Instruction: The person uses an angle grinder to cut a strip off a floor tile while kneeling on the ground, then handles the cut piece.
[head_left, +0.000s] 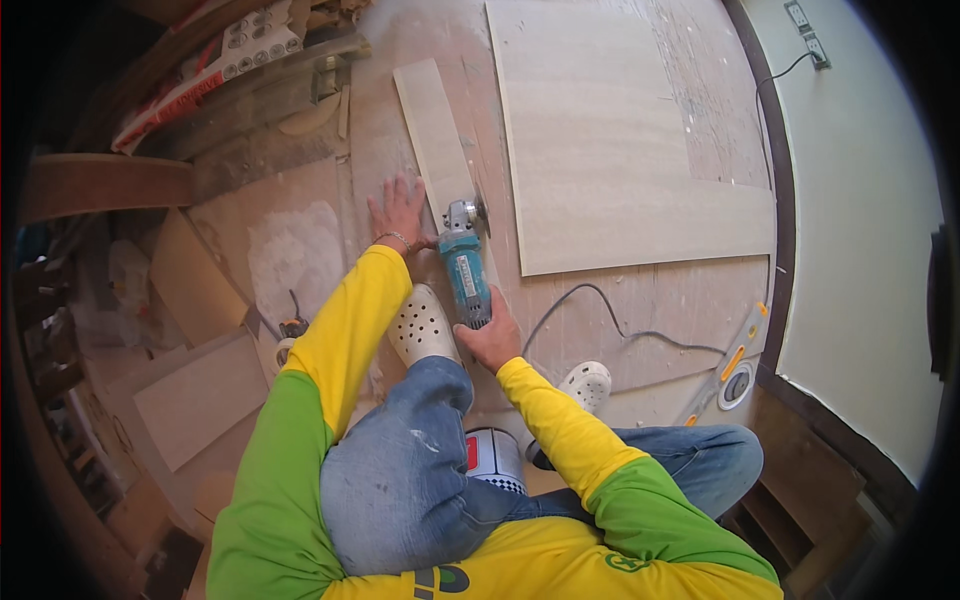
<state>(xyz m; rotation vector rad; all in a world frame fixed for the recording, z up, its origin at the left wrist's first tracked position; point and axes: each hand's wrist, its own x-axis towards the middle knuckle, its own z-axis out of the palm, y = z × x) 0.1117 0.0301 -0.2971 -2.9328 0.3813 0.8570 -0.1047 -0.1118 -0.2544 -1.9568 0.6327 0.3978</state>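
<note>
A teal angle grinder [465, 278] lies along a narrow pale strip of tile or board [437, 125], its metal head and disc at the strip's right edge. My right hand [490, 330] is wrapped round the rear of the grinder's body. My left hand [400, 212] rests flat with fingers spread at the strip's left edge, its thumb close to the grinder's head. Whether that thumb touches the tool I cannot tell. Part of the strip is hidden beneath the grinder.
A large pale L-shaped panel [610, 150] lies to the right. The grinder's grey cord [625, 333] runs right, near a spirit level [730, 365] and a round white roll [737, 385]. My white clogs [420, 325] are close by. A wall socket [817, 52] is far right.
</note>
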